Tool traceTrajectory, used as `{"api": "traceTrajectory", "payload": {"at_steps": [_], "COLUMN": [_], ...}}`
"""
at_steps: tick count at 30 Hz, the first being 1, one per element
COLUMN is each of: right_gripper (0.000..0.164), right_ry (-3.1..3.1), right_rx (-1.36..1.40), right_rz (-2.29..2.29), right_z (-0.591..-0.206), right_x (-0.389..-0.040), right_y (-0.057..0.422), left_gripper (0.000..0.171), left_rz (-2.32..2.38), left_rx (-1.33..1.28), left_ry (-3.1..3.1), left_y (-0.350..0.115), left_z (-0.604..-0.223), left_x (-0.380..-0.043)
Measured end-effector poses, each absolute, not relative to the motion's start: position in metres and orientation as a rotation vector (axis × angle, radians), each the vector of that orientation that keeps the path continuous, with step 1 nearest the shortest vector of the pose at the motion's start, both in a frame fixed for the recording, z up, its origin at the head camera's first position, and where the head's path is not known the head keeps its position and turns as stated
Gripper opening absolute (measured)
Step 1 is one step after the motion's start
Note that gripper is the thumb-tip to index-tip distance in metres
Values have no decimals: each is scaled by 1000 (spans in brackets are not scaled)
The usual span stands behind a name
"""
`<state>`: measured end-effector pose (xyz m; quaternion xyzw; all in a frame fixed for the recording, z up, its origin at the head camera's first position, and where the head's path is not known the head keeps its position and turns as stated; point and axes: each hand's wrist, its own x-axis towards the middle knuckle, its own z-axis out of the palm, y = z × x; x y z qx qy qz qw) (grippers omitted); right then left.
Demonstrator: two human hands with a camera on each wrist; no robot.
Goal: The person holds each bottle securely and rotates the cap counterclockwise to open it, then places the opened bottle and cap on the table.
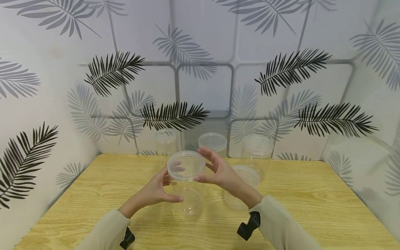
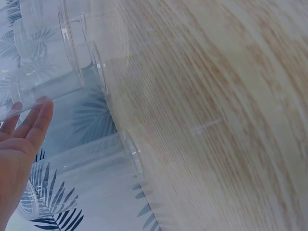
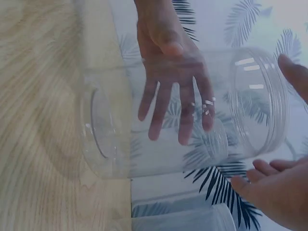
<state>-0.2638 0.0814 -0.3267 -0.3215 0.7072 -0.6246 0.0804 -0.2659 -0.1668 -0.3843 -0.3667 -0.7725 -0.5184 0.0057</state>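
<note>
A clear plastic jar (image 1: 187,198) with a clear lid (image 1: 186,165) stands before me at the middle of the table. My left hand (image 1: 156,189) holds its side, thumb in front and fingers behind; through the clear wall, the right wrist view shows those fingers (image 3: 184,115) spread and nearly straight. At lid height, on the right, is my right hand (image 1: 223,173). Its thumb and fingers are apart at either side of the lid (image 3: 260,101), very near the rim; contact is unclear. Whether the jar's base touches the wood is hard to tell.
More clear lidded jars are behind: a narrow one (image 1: 166,147) at left, one (image 1: 213,141) in the middle, a wide one (image 1: 257,149) at right. Another jar (image 1: 239,199) stands under my right forearm. A leaf-patterned wall (image 1: 203,90) borders the wooden table (image 1: 300,201).
</note>
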Motion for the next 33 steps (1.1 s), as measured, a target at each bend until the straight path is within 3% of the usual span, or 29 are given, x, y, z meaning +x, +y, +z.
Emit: {"api": "traceTrajectory", "payload": {"at_steps": [13,33], "right_gripper": [83,87], "right_ry": [2370,1752], "right_rx": [-875,-1149], "right_rz": [-1876,-1708], "right_z": [-331,-322], "right_x": [-252,-290], "right_y": [69,92], "left_gripper": [97,97], "left_rz": [-1600,-1641], "left_rx": [-1143,-1205], "left_ry": [-2415,-2411], "left_y": [-166,-165], "left_z": [-385,-383], "left_x": [-267,-267]}}
